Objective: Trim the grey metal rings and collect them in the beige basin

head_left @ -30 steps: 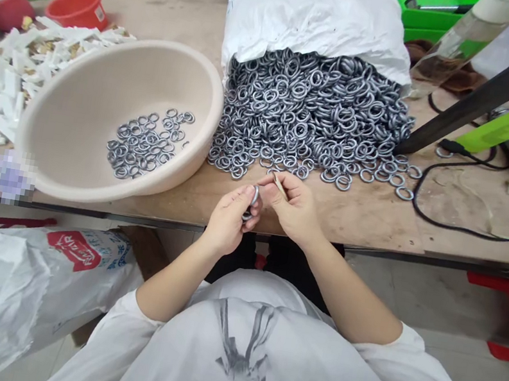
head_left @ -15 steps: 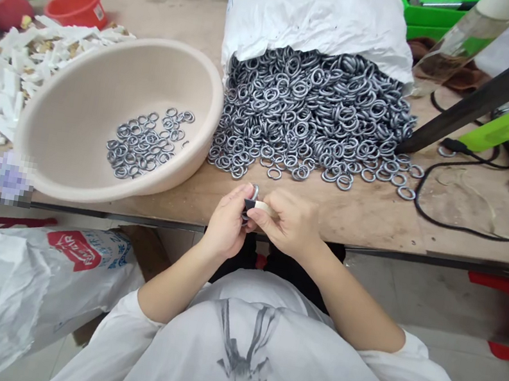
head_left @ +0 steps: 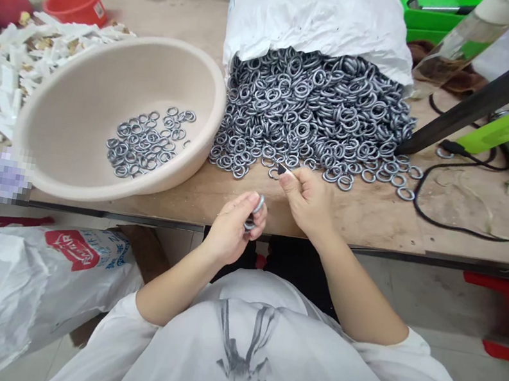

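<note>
Round beige plastic basin holds loose glossy grey rings, left hand grasps similar rings near the brown tabletop's front edge, and right hand, apart, pinches a slim dark-tipped pale strip before the white sack's spilled grey ring heap.

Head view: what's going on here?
A person's left hand holds grey rings; the right hand, apart from it, pinches a dark-tipped strip near the front of a heap of rings. The heap spills from a sack onto the table. A smaller batch lies in the basin.
</note>
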The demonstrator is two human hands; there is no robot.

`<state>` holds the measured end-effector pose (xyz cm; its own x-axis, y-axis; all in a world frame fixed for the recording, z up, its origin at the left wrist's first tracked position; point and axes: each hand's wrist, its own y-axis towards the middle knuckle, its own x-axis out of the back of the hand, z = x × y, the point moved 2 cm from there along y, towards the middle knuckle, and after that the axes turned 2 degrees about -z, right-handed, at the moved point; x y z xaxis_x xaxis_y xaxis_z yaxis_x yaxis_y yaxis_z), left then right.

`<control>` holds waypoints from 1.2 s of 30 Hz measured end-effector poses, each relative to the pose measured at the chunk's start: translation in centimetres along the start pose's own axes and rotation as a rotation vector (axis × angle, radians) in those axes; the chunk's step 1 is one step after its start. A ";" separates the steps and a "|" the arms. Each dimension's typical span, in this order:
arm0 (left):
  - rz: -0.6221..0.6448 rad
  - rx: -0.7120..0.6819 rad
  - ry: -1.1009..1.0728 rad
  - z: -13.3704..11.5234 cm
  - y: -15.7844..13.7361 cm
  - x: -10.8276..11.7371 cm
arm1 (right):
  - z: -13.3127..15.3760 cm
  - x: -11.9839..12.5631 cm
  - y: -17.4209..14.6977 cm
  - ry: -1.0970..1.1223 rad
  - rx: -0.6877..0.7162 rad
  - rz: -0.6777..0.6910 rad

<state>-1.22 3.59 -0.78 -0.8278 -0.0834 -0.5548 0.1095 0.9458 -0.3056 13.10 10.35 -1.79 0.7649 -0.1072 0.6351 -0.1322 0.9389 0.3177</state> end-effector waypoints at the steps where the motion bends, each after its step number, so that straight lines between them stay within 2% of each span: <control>1: -0.029 -0.011 -0.014 -0.1 0.1 0.2 | 0.0 -0.1 0.4 -0.054 0.005 0.023; 4: -0.116 -0.038 -0.038 -0.7 0.6 1.2 | 0.4 -0.9 1.3 -0.298 0.031 0.146; 7: -0.147 -0.065 -0.045 -1.2 1.1 2.2 | 0.7 -1.9 2.0 -0.493 0.001 0.275; 11: -0.176 -0.046 -0.093 -2.0 1.4 3.1 | 0.6 -1.9 2.6 -0.487 -0.027 0.301; 12: -0.186 -0.025 -0.111 -2.0 1.4 3.2 | 0.5 -1.7 2.5 -0.416 -0.027 0.287; 14: -0.195 0.011 -0.117 -2.0 1.5 3.1 | 0.4 -1.1 2.1 -0.127 -0.034 0.286; 17: -0.145 0.031 -0.024 -1.4 1.7 2.3 | 0.9 -1.0 0.8 0.466 -0.114 0.417; 19: -0.093 0.018 0.047 -0.7 1.9 1.7 | 1.5 -1.3 -0.2 0.714 -0.179 0.453; 22: -0.077 -0.035 0.100 0.2 2.3 1.1 | 2.1 -2.1 -1.1 0.779 -0.195 0.272; 24: -0.068 -0.054 0.120 0.5 2.4 0.9 | 2.3 -2.5 -1.4 0.710 -0.187 0.134; 26: -0.035 -0.040 0.137 0.7 2.5 0.8 | 2.2 -2.7 -1.5 0.615 -0.177 0.066; 30: 0.052 -0.005 0.155 0.6 2.4 0.8 | 2.3 -2.8 -1.8 0.481 -0.081 0.020; 33: 0.075 -0.014 0.168 0.5 2.4 1.0 | 2.1 -2.4 -2.2 0.489 -0.024 -0.035; 36: 0.056 -0.014 0.150 0.2 2.3 1.2 | 1.9 -1.7 -2.2 0.570 0.027 0.037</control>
<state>-1.81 5.58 -2.32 -0.8936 0.0159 -0.4485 0.1505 0.9521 -0.2660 10.93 7.82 -2.20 0.9776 0.1263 0.1683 -0.1760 0.9291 0.3252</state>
